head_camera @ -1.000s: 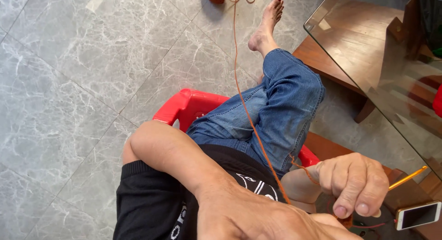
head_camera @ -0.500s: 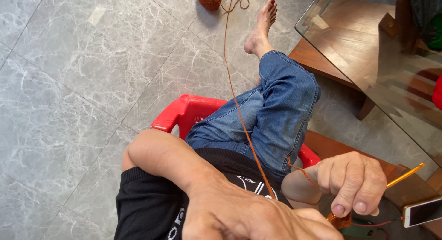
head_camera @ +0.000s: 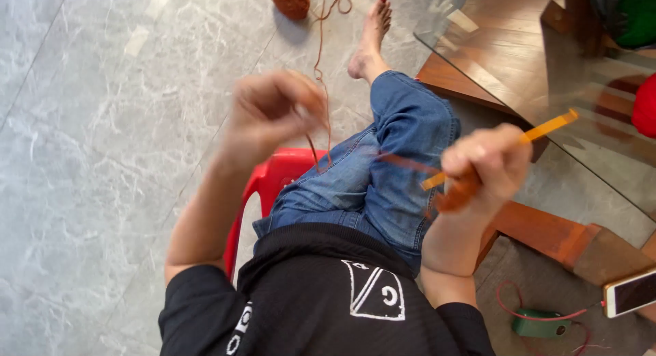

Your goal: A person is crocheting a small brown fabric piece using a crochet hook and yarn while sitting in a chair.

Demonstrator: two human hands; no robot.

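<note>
Head view: left hand (head_camera: 270, 113) raised, blurred, fingers pinched on orange yarn strand (head_camera: 326, 103). Strand runs up to orange yarn ball (head_camera: 290, 1) on grey tile floor (head_camera: 102, 158), near bare foot (head_camera: 371, 38). Right hand (head_camera: 486, 161) fisted around yellow crochet hook (head_camera: 547, 127) plus small orange crochet piece (head_camera: 456, 192). Person seated on red plastic chair (head_camera: 273, 182). Glass-topped bench (head_camera: 547, 62) on right. Phone (head_camera: 632, 292) at right edge; no containers visible.

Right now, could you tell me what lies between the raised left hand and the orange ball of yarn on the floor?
In the head view, only a thin orange yarn strand spans bare grey marble floor between the left hand and the orange ball of yarn.
</note>
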